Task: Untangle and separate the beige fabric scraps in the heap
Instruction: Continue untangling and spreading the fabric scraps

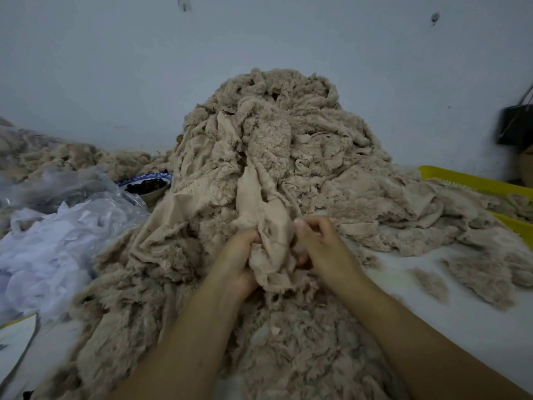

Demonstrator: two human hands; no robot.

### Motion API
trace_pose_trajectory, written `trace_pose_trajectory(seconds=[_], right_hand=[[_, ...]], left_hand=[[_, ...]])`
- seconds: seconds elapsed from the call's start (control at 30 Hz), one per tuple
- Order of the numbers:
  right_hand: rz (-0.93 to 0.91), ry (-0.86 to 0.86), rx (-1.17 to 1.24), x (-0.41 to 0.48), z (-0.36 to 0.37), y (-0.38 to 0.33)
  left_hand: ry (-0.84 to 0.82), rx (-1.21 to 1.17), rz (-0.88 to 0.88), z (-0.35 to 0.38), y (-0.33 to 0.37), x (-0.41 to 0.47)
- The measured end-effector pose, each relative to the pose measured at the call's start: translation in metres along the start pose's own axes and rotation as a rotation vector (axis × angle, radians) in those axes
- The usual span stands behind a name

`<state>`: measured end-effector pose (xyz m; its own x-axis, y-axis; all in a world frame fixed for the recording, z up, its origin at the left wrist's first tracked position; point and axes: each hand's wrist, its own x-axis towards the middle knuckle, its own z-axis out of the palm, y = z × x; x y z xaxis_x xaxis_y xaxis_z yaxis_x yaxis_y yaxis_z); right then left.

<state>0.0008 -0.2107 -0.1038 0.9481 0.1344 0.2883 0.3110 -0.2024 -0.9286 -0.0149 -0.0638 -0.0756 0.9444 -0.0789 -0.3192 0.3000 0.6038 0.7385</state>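
A tall heap of beige fuzzy fabric scraps (277, 134) rises in the middle against the wall and spreads toward me. At its front, a smooth-backed beige scrap (268, 226) stands up between my hands. My left hand (233, 261) grips the scrap's left side, fingers buried in its folds. On the right edge of the same scrap, my right hand (320, 243) pinches with curled fingers. More fluffy scraps (288, 336) lie under my forearms.
Clear plastic bags with white scraps (52, 241) lie at the left. A blue-rimmed bowl (147, 184) with dark contents sits behind them. Yellow plastic trays (473, 180) stand at the right, a black bag (516, 125) hangs beyond. Loose beige tufts (432, 284) dot the white surface.
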Motion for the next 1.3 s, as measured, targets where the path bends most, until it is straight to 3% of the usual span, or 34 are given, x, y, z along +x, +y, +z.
trace_pose_trajectory(seconds=[0.1, 0.27, 0.43, 0.57, 0.67, 0.77, 0.83, 0.97, 1.07, 1.2, 1.3], right_hand=[[0.049, -0.025, 0.075, 0.005, 0.0, 0.006], [0.043, 0.139, -0.011, 0.01, -0.009, 0.012], [0.167, 0.395, 0.073, 0.023, -0.038, 0.018], [0.237, 0.37, 0.008, 0.022, -0.043, 0.024], [0.084, 0.345, -0.195, 0.015, -0.031, 0.019], [-0.143, 0.404, -0.216, 0.006, -0.024, 0.008], [-0.214, 0.308, -0.212, 0.001, -0.018, -0.001], [-0.166, -0.034, -0.258, -0.003, -0.001, -0.007], [-0.182, -0.069, -0.256, -0.002, 0.001, -0.007], [-0.164, -0.25, -0.344, -0.005, -0.001, -0.004], [-0.103, -0.129, -0.4, 0.004, -0.012, 0.002]], left_hand=[[-0.087, 0.105, 0.042, 0.01, -0.013, 0.0], [0.109, 0.316, 0.218, 0.012, -0.013, 0.005], [0.248, -0.086, 0.203, -0.003, 0.011, 0.004], [0.107, -0.228, 0.142, -0.006, 0.014, 0.003], [-0.008, -0.088, 0.121, 0.001, 0.003, 0.004], [-0.112, 0.001, 0.157, 0.006, -0.003, 0.004], [-0.166, 0.023, 0.178, 0.009, -0.007, 0.003], [-0.221, 0.033, 0.15, 0.012, -0.014, 0.003], [-0.243, -0.054, 0.143, 0.011, -0.009, 0.004], [-0.173, -0.296, 0.195, -0.005, 0.013, 0.007], [-0.086, -0.483, 0.249, -0.02, 0.026, 0.01]])
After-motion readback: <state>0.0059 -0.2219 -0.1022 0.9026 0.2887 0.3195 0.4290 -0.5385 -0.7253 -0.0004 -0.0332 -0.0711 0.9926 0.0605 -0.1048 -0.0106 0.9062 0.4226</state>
